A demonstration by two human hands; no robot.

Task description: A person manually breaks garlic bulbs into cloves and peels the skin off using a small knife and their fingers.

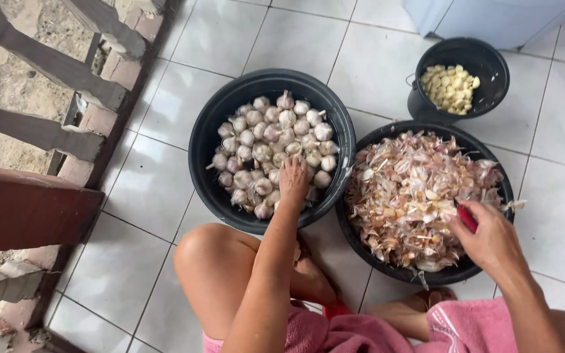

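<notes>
I am crouched on a white tiled floor (165, 170), looking down over my bare knee at three black containers. My left hand (293, 181) reaches into the large black tub (207, 140) straight ahead, which holds a heap of whole garlic bulbs (273, 140), pale with pinkish skins. My fingers are curled down onto the bulbs at the near edge of the heap; whether they have already closed round one I cannot tell, since the palm faces down and hides it.

My right hand (492, 238) rests at the near right rim of a second black tub (492, 163), just beside the first and touching it. It is closed round something with a red handle (467, 218), most likely a small knife, though any blade is hidden. This tub is piled high with papery garlic skins (413, 193).

Beyond it, towards the far right, stands a small black bucket (488, 65) with a layer of peeled yellowish cloves (450, 88) in its bottom.

As I judge it, I am at the picking-up step: choosing the next bulb to peel. The next move calls for a firm pinch on one bulb, lifting it clear without scattering its neighbours, and bringing it across to the tool over the tub of skins.
</notes>
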